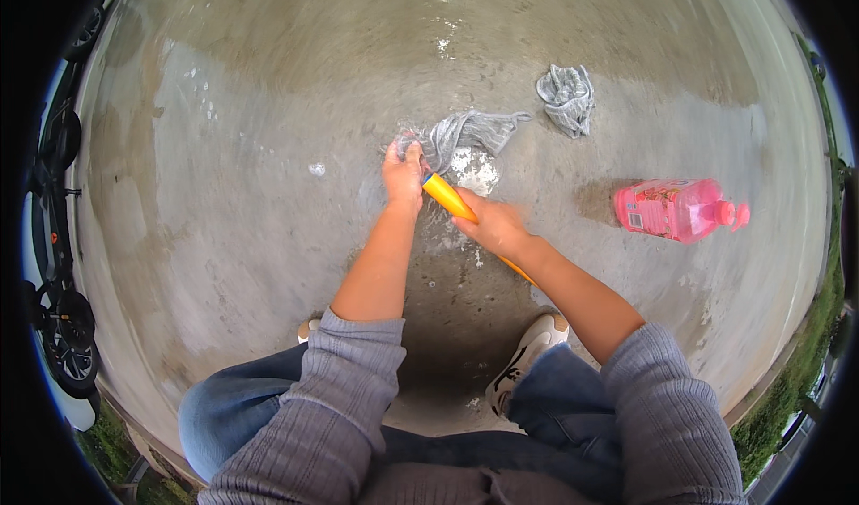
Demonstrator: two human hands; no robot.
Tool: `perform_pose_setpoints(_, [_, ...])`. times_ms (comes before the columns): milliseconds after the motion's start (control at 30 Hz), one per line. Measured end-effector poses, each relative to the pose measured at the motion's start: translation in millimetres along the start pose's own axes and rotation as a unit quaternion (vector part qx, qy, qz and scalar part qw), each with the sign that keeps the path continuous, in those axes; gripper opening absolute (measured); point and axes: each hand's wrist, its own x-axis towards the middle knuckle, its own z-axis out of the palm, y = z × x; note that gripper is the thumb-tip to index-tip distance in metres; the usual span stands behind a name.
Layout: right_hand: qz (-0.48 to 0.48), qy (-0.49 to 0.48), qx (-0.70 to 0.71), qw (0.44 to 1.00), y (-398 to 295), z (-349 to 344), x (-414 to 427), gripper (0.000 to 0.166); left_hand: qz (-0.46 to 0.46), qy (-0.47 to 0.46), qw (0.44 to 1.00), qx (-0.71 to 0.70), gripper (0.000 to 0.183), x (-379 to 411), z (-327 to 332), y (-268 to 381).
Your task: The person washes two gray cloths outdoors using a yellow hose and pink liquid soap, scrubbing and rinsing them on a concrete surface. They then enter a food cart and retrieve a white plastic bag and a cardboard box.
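Note:
Over the wet concrete floor, my left hand (405, 176) grips one end of a grey striped cloth (470, 131), which trails off to the right. My right hand (493, 222) is closed around a yellow tube (446, 194), probably a hose, whose open end points up at the cloth and my left hand. Its thinner orange part runs back under my right wrist. Water seems to splash about my left fingertips. A second grey cloth (567, 100) lies crumpled on the floor, farther off to the right.
A pink pump bottle (671, 210) of liquid lies at the right, with its pump pointing right. White foam (475, 169) spots the concrete floor (255, 236). My shoes are below my arms. Dark motorbikes or scooters (64, 236) stand at the far left rim; grass borders the right.

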Motion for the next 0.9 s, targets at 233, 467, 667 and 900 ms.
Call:
perform_pose_setpoints(233, [-0.029,-0.036,0.085,0.995,-25.4,-4.3,-21.1,0.042,-0.016,0.070,0.990,0.122,0.063,18.0,-8.5,14.9])
perform_pose_setpoints(467, [-0.084,-0.104,0.079,0.988,-66.3,-23.2,-54.6,0.041,-0.004,0.129,0.980,0.149,0.058,33.2,-14.8,21.1])
perform_pose_setpoints(667, [-0.112,-0.121,0.054,0.985,-76.1,-27.8,-61.2,0.041,-0.039,0.148,0.975,0.159,0.061,39.8,-17.3,21.2])
perform_pose_setpoints(900, [-0.055,-0.106,0.049,0.992,-67.1,-26.3,-53.1,0.040,-0.094,0.095,0.990,0.036,0.049,40.8,-17.6,9.8])
